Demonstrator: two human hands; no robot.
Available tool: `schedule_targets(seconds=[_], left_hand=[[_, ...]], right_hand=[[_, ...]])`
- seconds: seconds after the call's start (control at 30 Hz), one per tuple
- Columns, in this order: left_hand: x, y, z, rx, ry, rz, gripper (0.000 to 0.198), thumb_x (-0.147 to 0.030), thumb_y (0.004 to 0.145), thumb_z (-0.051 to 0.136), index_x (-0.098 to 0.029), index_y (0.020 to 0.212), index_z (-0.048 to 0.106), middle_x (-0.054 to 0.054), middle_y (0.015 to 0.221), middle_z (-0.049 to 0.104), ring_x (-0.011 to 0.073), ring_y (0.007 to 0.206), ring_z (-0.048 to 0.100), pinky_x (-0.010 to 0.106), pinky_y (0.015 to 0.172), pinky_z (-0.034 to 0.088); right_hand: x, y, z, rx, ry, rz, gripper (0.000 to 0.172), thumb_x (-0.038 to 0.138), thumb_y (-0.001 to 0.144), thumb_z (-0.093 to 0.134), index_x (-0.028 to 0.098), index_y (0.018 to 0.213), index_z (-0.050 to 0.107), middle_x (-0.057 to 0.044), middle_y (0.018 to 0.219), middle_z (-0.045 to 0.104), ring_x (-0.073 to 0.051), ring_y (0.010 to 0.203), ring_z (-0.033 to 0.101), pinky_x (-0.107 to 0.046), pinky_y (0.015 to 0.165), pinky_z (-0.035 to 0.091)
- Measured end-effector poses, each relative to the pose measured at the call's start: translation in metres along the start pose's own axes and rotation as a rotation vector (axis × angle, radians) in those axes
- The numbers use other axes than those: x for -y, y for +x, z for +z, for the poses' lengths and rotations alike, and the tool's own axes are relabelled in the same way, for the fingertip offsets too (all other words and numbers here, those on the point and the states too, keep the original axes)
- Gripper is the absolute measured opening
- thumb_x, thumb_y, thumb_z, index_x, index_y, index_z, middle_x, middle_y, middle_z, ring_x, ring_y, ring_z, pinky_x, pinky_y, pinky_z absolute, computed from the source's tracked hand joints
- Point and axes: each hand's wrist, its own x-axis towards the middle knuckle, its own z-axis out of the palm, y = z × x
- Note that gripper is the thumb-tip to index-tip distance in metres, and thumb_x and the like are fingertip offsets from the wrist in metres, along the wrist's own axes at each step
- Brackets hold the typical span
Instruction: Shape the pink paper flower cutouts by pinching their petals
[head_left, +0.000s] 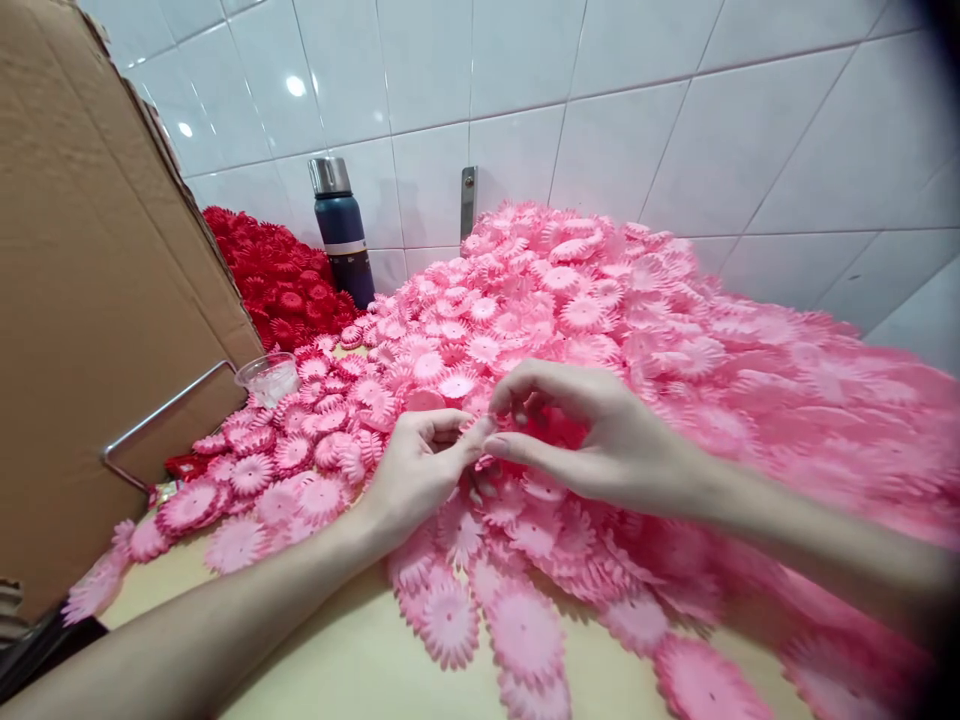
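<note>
My left hand (420,470) is closed in a pinch at the middle of the view, just above the pink scalloped flower pieces (525,630). The fingers of my right hand (600,430) come in from the right and meet the left fingertips, thumb and forefinger drawn together. Whatever lies between the fingertips is too small and too covered to make out. A large heap of light pink flower pieces (585,310) rises right behind both hands. Many of these flat, round pieces have a small hole at the centre.
A cardboard box (112,250) with a metal wire handle (169,410) stands at left. Near it are a clear plastic cup (268,380), a dark blue bottle (345,230) and a red flower heap (281,275). The pale yellow table (337,660) meets a white tiled wall (517,80).
</note>
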Motion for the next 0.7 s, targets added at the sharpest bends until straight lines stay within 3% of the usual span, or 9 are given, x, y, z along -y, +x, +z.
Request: schedule_targets(seconds=[0.23, 0.5, 0.7], left_hand=[[0.004, 0.003, 0.002, -0.006, 0.081, -0.029, 0.036, -0.046, 0.08, 0.07, -0.013, 0.066, 0.062, 0.0, 0.051, 0.059, 0.0102, 0.044, 0.054, 0.022, 0.046, 0.042], [0.007, 0.007, 0.001, -0.029, 0.037, -0.037, 0.047, -0.054, 0.084, 0.061, -0.015, 0.058, 0.055, -0.002, 0.053, 0.053, 0.0108, 0.05, 0.055, 0.022, 0.051, 0.045], [0.007, 0.006, 0.001, 0.023, 0.166, 0.014, 0.026, -0.039, 0.077, 0.075, -0.014, 0.085, 0.071, 0.003, 0.078, 0.067, 0.015, 0.073, 0.061, 0.024, 0.066, 0.047]], right_hand=[[-0.022, -0.01, 0.013, -0.015, 0.226, 0.057, 0.017, 0.02, 0.08, 0.072, 0.016, 0.094, 0.062, -0.004, 0.087, 0.068, -0.014, 0.077, 0.064, -0.029, 0.069, 0.056], [-0.033, -0.017, 0.021, -0.142, 0.076, 0.011, 0.01, 0.018, 0.086, 0.064, 0.013, 0.094, 0.066, -0.006, 0.083, 0.071, -0.013, 0.072, 0.066, -0.026, 0.068, 0.054], [-0.038, -0.018, 0.023, -0.175, 0.0, -0.003, 0.005, 0.012, 0.086, 0.059, 0.014, 0.085, 0.064, -0.004, 0.076, 0.07, -0.012, 0.066, 0.065, -0.024, 0.063, 0.052]])
